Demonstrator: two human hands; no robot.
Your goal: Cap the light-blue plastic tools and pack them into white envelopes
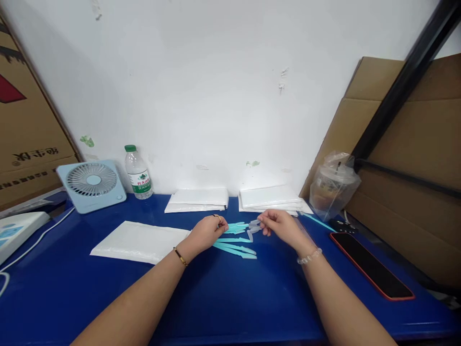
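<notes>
My left hand (208,231) is closed in a pinch on the handles of several turquoise eyebrow razors (236,228), held in a bunch just above the blue table. My right hand (279,227) pinches the translucent blade covers (254,225) at the other end of this bunch. Below, more turquoise razors (236,249) fan out on the table, their pale tips pointing right. A white padded mailer (139,241) lies to the left, its right edge partly behind my left wrist. Exactly how many razors my fingers hold is hidden.
Two stacks of white mailers, a left stack (196,198) and a right stack (270,196), lie against the wall. A light-blue fan (93,185) and a water bottle (139,175) stand at left. A bagged drink cup (333,185) and a phone (372,266) are at right.
</notes>
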